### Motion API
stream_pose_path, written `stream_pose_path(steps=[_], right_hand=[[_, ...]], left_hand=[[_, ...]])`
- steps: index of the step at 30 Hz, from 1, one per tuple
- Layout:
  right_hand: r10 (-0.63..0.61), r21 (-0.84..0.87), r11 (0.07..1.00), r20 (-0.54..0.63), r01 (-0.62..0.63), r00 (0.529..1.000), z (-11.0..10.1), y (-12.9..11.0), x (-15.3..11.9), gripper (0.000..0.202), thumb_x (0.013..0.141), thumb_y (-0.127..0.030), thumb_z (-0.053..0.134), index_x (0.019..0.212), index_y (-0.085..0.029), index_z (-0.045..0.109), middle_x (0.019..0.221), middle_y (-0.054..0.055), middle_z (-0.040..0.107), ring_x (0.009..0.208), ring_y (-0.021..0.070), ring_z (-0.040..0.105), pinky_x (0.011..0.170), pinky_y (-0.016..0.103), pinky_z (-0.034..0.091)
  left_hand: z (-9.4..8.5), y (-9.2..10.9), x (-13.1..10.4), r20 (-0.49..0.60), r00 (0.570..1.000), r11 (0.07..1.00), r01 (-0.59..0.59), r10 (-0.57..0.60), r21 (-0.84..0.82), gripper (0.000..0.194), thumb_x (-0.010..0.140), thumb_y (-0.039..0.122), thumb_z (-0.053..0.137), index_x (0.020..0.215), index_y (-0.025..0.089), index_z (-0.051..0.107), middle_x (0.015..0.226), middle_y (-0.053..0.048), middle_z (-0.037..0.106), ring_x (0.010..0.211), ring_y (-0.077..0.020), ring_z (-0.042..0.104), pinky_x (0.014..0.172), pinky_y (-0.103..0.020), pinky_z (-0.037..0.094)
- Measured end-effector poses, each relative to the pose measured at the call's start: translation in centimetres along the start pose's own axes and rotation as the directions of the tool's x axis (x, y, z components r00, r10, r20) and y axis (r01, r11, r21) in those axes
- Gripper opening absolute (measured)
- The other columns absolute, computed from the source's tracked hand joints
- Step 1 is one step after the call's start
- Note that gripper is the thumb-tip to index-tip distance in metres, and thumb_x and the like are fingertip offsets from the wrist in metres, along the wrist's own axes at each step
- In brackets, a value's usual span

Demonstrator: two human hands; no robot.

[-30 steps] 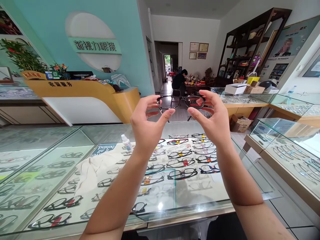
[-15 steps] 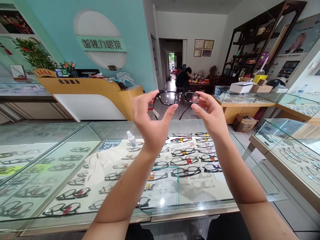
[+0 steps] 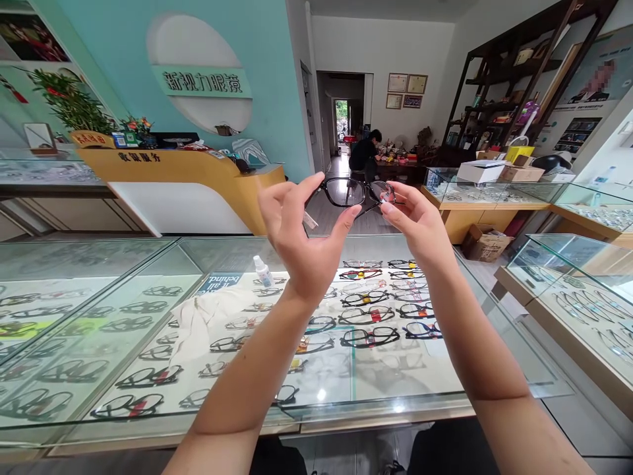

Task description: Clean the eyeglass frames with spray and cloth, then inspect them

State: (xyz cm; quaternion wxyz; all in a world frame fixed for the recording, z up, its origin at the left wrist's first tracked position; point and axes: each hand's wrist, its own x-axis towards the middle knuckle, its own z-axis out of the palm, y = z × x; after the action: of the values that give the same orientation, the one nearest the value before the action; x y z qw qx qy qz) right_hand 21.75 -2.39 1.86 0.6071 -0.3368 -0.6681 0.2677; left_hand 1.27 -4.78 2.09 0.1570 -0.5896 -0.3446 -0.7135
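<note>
A pair of black-framed eyeglasses (image 3: 345, 192) is held up in the air above the far edge of the glass display case (image 3: 376, 412). My left hand (image 3: 304, 231) is closed on the left side of the frame, its thumb below the lens. On the other side, my right hand (image 3: 415, 214) pinches the frame by the right lens. A small white tag (image 3: 310, 220) hangs near the left temple. Below, a white spray bottle (image 3: 264, 272) stands on the case, beside a crumpled cream cloth (image 3: 208, 316).
Rows of eyeglasses (image 3: 370, 336) lie inside the case under glass. Another glass case (image 3: 588, 297) stands at the right, with a cardboard box (image 3: 487, 243) on the floor behind it. A yellow-and-white counter (image 3: 192, 191) is at the back left. A person (image 3: 364, 155) sits at a far table.
The eyeglasses have shifted slightly right and turned, with the left hand moving along and the right lens now more angled. Both hands keep their hold.
</note>
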Motion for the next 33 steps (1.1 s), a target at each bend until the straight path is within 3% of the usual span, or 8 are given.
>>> stream_pose_path(steps=[6,10,19,27,33], right_hand=[[-0.104,-0.082,0.992,-0.137,0.094,0.985,0.5,-0.2,-0.5,0.059,0.092,-0.063,0.083,0.138,-0.032,0.063,0.136,0.009,0.074,0.125,0.0250,0.074,0.106,0.046,0.066],[-0.234,-0.236,0.955,-0.218,0.181,0.947,1.0,-1.8,-1.5,0.048,0.097,-0.055,0.080,0.136,-0.035,0.063,0.137,0.008,0.073,0.128,0.0268,0.072,0.108,0.049,0.064],[-0.400,-0.386,0.874,-0.231,0.294,0.887,1.4,-2.2,-1.9,0.050,0.103,-0.055,0.070,0.150,-0.040,0.061,0.150,0.010,0.064,0.144,0.0365,0.062,0.111,0.061,0.063],[-0.384,-0.374,0.882,-0.214,0.288,0.898,1.3,-2.4,-2.1,0.056,0.103,-0.054,0.070,0.156,-0.041,0.057,0.156,0.011,0.061,0.153,0.0407,0.054,0.108,0.063,0.065],[-0.361,-0.380,0.888,-0.232,0.258,0.903,1.3,-2.5,-2.1,0.056,0.103,-0.055,0.070,0.155,-0.041,0.058,0.157,0.010,0.063,0.152,0.0389,0.056,0.114,0.064,0.062]], left_hand=[[0.2,-0.5,0.5,0.014,1.000,0.998,-0.013,0.014,-0.069,0.053,0.090,0.057,0.088,0.132,0.029,0.071,0.120,-0.008,0.069,0.115,-0.0272,0.067,0.092,-0.045,0.062],[0.4,-2.0,0.8,0.092,0.995,0.993,0.043,-0.033,-0.113,0.056,0.094,0.060,0.083,0.140,0.031,0.069,0.129,-0.008,0.069,0.122,-0.0273,0.070,0.095,-0.043,0.063],[1.4,-4.5,0.9,0.166,0.984,0.985,0.088,-0.063,-0.148,0.065,0.096,0.066,0.077,0.152,0.036,0.063,0.142,-0.011,0.069,0.133,-0.0320,0.072,0.100,-0.046,0.065],[2.0,-5.0,0.5,0.178,0.979,0.979,0.130,-0.101,-0.159,0.065,0.095,0.070,0.076,0.146,0.032,0.062,0.139,-0.011,0.072,0.130,-0.0297,0.073,0.101,-0.045,0.064],[2.1,-5.0,0.2,0.169,0.982,0.984,0.113,-0.089,-0.136,0.064,0.095,0.070,0.075,0.144,0.033,0.059,0.141,-0.011,0.070,0.128,-0.0292,0.072,0.097,-0.043,0.062]])
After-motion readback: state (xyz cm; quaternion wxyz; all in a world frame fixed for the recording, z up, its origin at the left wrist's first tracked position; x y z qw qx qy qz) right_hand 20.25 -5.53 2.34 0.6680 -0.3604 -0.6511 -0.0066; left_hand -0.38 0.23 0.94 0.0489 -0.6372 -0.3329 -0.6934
